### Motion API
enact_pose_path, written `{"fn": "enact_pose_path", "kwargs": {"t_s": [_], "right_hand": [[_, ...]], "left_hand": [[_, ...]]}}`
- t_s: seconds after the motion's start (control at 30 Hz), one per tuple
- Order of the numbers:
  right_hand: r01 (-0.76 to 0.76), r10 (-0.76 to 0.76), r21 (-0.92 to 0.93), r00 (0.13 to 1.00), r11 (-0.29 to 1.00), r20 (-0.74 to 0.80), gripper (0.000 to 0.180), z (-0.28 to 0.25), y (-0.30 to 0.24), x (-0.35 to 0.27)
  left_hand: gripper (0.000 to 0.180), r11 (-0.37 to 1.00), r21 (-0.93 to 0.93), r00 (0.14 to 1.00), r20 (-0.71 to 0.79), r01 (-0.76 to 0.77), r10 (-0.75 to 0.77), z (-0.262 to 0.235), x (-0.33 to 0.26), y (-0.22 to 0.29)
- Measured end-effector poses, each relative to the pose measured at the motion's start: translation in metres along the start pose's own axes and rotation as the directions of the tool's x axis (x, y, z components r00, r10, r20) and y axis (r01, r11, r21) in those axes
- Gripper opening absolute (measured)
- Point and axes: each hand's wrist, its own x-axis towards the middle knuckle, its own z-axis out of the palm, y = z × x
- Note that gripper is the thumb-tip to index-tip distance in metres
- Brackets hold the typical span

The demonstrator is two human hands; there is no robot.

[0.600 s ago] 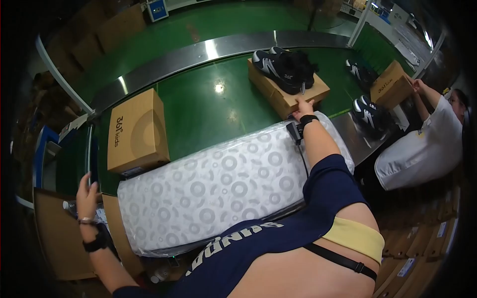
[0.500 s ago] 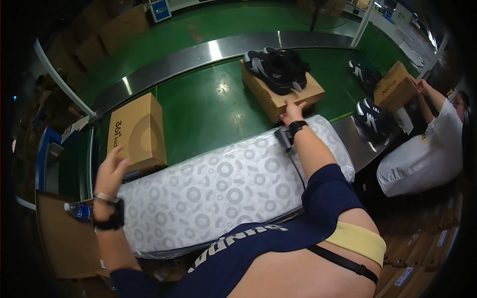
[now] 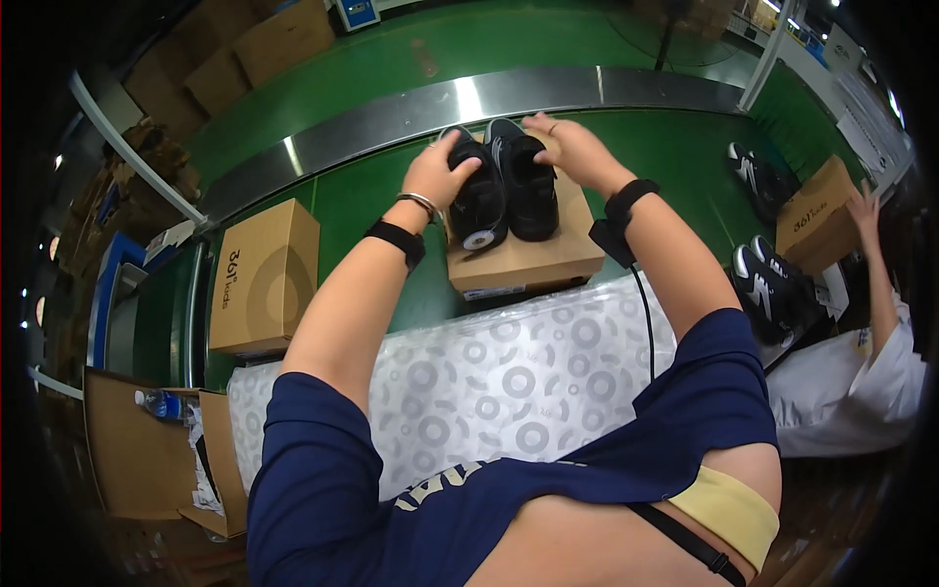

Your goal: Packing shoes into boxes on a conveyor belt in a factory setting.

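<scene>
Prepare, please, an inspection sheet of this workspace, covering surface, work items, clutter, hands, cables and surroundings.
Surface: green worktop, patterned white package along its near side.
Work items: pair of black shoes on a brown shoebox.
Clutter: second box and open carton at left, the latter with bottle and paper.
Hands: left hand and right hand at the shoes, both open; exact contact unclear.
Cables: black cable from right wrist device, far end hidden.
Surroundings: co-worker at right, near another box and more shoes.
</scene>
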Motion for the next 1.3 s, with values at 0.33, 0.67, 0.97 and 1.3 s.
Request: {"fn": "enact_pose_path", "kwargs": {"t_s": [0.33,0.67,0.97,1.3], "right_hand": [[-0.565,0.555,0.465,0.813,0.681,0.175,0.011,0.051,0.046,0.037],[0.089,0.000,-0.277,0.951,0.957,0.308,0.037,0.073,-0.082,0.008],[0.269,-0.257,0.456,0.962,0.848,-0.089,0.043,0.049,-0.294,-0.019],[-0.689,0.411,0.717,0.687,0.107,0.599,0.035,0.211,-0.259,-0.111]], "left_hand": [[0.031,0.976,0.072,0.978,0.032,0.204,-0.207,0.009,0.043,-0.011],[0.057,0.964,-0.067,0.881,0.426,0.258,-0.206,-0.051,-0.135,0.008],[0.065,0.278,-0.961,0.894,-0.120,0.006,-0.433,-0.128,-0.280,0.068],[0.073,0.115,0.511,0.404,-0.503,0.852,-0.764,-0.209,-0.495,-0.096]]}}
